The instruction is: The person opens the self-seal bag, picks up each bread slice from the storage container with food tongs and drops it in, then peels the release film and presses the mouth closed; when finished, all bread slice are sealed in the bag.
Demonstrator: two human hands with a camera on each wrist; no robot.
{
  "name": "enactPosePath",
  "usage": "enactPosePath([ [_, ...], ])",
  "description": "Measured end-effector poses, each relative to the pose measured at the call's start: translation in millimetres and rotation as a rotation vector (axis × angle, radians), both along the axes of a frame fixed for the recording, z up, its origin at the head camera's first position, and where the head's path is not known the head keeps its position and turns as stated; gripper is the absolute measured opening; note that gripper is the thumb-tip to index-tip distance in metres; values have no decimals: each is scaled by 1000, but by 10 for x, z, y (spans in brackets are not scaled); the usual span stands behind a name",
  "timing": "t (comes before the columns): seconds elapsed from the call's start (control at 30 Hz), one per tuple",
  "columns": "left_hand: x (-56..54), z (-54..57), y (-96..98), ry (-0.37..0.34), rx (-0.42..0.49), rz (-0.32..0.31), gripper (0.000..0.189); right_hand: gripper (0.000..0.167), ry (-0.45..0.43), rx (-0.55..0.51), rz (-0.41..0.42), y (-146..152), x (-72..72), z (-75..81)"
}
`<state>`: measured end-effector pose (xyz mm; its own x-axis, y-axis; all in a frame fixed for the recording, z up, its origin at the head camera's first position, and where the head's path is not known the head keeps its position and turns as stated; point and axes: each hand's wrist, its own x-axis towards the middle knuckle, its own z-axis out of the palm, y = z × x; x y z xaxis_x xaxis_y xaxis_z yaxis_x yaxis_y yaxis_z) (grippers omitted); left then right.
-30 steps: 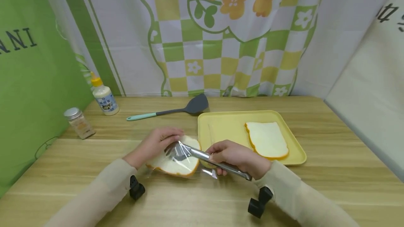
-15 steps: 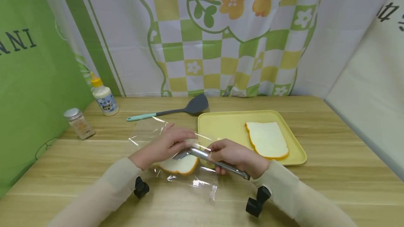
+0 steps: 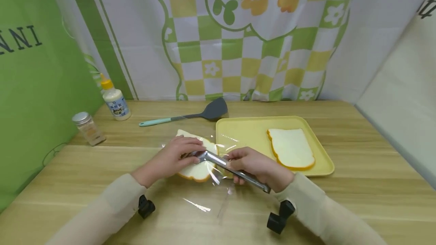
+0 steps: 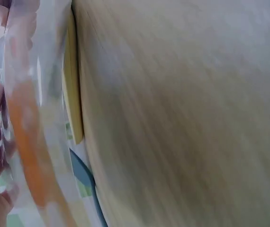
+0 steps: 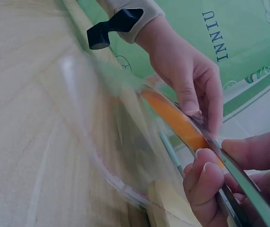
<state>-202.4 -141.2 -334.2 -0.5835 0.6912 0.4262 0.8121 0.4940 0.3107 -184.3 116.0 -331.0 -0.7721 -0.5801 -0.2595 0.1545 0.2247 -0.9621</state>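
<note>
My right hand grips metal tongs, which slant toward the left with their head over a white bread slice. A crinkled clear plastic bag lies around and below that slice, showing mostly as glints. Over the slice, my left hand pinches the bag beside the tongs' head. The right wrist view has the orange crust of the slice close to the tongs, with my left thumb and fingers at its upper edge. Film and crust cross the left side of the left wrist view.
To the right, a yellow tray carries another bread slice. Behind the hands lies a spatula with a mint handle. A yellow-capped bottle and a silver-lidded jar stand at the left.
The clear bag has spread, then shifted toward the front of the table. The slice's far part now shows behind my left hand. The right hand keeps the tongs in nearly the same place.
</note>
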Motion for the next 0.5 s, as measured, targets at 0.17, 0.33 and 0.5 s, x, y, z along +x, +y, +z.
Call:
enactPosePath([
  [0.17,-34,-37,71,54,110,-4,20,31,-5,-27,-10,-17,19,-30],
  [0.33,-50,-6,148,-29,263,-8,15,27,-28,-46,-9,-55,22,-43],
  [0.5,-18,59,139,-172,350,28,14,28,-38,-18,-33,-67,21,-51],
])
